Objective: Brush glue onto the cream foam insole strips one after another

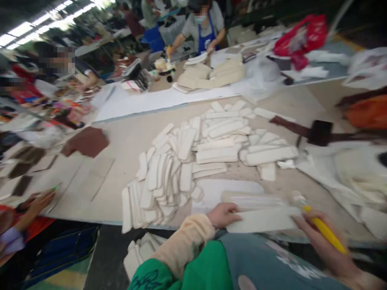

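Note:
My left hand (224, 215) pinches the left end of a long off-white strip (263, 220) at the table's front edge. In my right hand (328, 245) is a brush (323, 230) with a yellow handle and a pale, blurred head pointing away from me. The fingertips of that hand also reach the strip's right end. Just behind it lies another pale strip (254, 199), partly covered, on a white sheet (229, 187). Heaped stacks of similar off-white strips (161, 173) spread over the table beyond and to the left of my hands.
A brown strap with a dark block (321, 133) and white cloth (329, 173) lie at the right. A brown piece (86, 141) lies to the left, near a co-worker's hand (42, 200). Another person (201, 30) works across the table, beside beige pieces (211, 76).

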`<state>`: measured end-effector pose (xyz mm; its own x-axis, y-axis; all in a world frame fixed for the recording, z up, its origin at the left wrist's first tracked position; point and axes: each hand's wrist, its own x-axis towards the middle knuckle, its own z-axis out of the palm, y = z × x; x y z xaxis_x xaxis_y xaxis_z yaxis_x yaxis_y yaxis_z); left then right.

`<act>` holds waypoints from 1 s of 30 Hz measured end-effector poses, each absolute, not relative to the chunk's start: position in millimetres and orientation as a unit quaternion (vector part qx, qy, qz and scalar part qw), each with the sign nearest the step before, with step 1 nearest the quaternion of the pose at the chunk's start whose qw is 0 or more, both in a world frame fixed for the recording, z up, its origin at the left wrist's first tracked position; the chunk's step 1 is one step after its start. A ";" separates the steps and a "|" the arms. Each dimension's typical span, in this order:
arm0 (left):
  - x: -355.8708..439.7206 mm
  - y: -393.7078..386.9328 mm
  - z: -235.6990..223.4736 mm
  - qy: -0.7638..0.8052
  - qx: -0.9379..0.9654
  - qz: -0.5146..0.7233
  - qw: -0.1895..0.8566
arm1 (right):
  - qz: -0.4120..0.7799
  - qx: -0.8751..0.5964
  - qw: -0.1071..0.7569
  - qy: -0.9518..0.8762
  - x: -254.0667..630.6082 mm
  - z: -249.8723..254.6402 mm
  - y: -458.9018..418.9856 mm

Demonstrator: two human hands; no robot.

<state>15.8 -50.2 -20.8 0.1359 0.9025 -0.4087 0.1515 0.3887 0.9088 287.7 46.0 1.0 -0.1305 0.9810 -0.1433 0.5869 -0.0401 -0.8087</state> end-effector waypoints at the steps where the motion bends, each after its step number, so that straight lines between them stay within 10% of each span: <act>1: 15.1 -58.6 -25.0 0.567 0.407 0.331 0.635 | 0.390 -0.614 0.245 -0.641 294.6 -3.2 42.0; 6: 15.6 -74.6 -43.0 0.581 0.205 0.383 0.689 | 0.412 -0.589 0.257 -0.646 302.9 -22.8 40.8; 14: 24.9 -25.6 -65.0 0.812 0.347 0.297 0.364 | 0.304 -0.552 0.220 -0.745 302.2 -56.0 79.1; 30: 20.3 -14.1 -79.9 0.835 0.409 0.192 0.315 | 0.224 -0.556 0.142 -0.788 301.0 -77.3 88.3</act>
<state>20.3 -14.1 -79.9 -0.4679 0.8032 -0.3688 0.5611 0.5924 0.5782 301.0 88.3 -77.3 -0.3421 0.9393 -0.0260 0.8121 0.2816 -0.5111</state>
